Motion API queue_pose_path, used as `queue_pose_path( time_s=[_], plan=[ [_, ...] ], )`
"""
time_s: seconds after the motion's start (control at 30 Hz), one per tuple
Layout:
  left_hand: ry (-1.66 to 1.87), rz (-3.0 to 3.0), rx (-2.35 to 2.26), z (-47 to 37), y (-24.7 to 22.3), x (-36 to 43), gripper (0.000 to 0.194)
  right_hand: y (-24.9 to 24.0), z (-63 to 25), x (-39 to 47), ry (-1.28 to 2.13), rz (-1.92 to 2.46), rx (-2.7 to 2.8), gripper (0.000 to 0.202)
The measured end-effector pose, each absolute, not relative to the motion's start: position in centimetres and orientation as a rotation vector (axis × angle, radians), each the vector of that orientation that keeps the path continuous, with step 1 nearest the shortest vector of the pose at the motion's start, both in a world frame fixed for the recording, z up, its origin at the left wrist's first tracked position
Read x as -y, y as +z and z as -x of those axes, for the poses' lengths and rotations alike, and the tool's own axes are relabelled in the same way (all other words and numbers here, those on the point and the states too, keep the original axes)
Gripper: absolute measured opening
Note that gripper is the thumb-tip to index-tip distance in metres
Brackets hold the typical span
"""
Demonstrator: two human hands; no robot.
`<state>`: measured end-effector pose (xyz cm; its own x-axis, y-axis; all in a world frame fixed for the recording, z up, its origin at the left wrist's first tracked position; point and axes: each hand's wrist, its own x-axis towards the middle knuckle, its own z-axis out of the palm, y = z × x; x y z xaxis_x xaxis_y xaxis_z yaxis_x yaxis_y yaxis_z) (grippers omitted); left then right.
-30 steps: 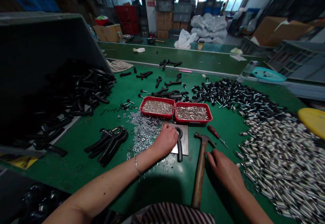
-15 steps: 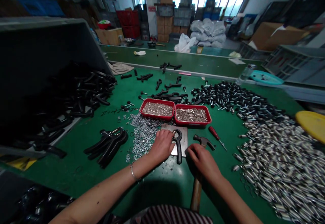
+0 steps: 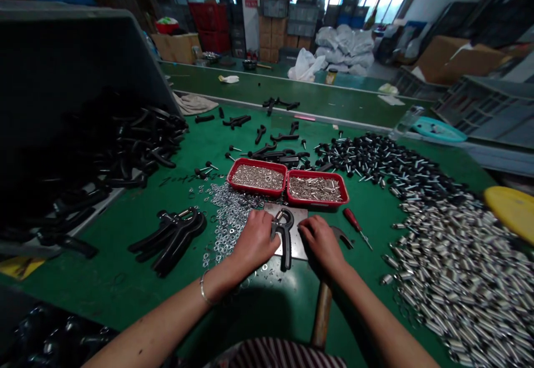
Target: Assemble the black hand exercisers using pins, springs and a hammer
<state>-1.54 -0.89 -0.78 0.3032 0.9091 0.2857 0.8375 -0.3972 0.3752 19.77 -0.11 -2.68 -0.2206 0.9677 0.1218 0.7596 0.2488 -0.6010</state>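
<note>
A black clamp part (image 3: pixel 286 243) with a curved top lies over the metal plate (image 3: pixel 298 245). My left hand (image 3: pixel 255 239) is closed on its upper left side, beside a small silver piece. To the right, my right hand (image 3: pixel 320 240) has its fingers pinched together over the plate's right edge; whatever is between the fingertips is too small to make out. Under and beside that hand lies a hammer (image 3: pixel 322 312), its handle pointing toward me and its claw showing at the right. Beyond the plate stand two red trays (image 3: pixel 317 203) of small metal pieces.
Assembled black clamps (image 3: pixel 179 240) and scattered nuts (image 3: pixel 227 218) lie to the left. A large tipped bin (image 3: pixel 154 62) holds black handles. A red screwdriver (image 3: pixel 352 219), black-headed bolts (image 3: pixel 371 157) and piled silver cylinders (image 3: pixel 467 279) are at the right.
My left hand and the black clamp part have shifted slightly left. My right hand has moved up and left onto the plate's edge, now covering more of the hammer head.
</note>
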Motion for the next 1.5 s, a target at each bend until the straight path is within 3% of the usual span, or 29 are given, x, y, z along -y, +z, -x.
queue_pose_path(
  time_s=[0.23,0.33,0.53,0.73,0.93,1.1,1.2,1.3,1.37,1.5],
  plan=[
    [0.741,-2.348,-1.722,4.6,0.8,1.6,0.025,-3.2,-16.6,-2.1,0.349,1.620,2.157,0.014],
    [0.725,-2.346,-1.742,3.2,-0.2,1.8,0.025,-3.2,-16.8,-2.6,0.413,1.609,2.109,0.017],
    [0.614,-2.306,-1.779,0.4,-1.1,2.4,0.025,-1.1,-19.6,0.4,0.802,1.570,1.618,0.022],
    [0.934,-2.102,-1.274,1.0,1.2,5.8,0.013,0.1,-17.0,7.1,1.584,1.282,0.957,0.029],
    [1.049,-1.774,-1.150,0.8,0.7,7.4,0.009,0.4,-14.3,9.0,1.850,1.028,0.510,0.030],
    [1.030,-1.792,-1.147,1.2,-0.1,7.3,0.012,1.1,-15.6,9.6,1.697,1.263,0.912,0.033],
    [0.987,-1.796,-1.216,1.9,-0.3,6.8,0.012,0.1,-18.2,10.4,1.007,1.664,1.494,0.033],
    [1.022,-1.731,-1.335,2.9,-0.3,5.7,0.012,-1.7,-21.3,10.8,0.524,1.968,1.677,0.056],
    [1.043,-1.678,-1.386,3.5,-0.2,4.7,0.012,-2.4,-23.0,10.5,0.637,2.045,1.613,0.060],
    [1.066,-1.584,-1.393,4.4,0.0,3.0,0.011,-1.0,-25.0,9.7,1.366,1.821,1.206,0.048]
  ],
)
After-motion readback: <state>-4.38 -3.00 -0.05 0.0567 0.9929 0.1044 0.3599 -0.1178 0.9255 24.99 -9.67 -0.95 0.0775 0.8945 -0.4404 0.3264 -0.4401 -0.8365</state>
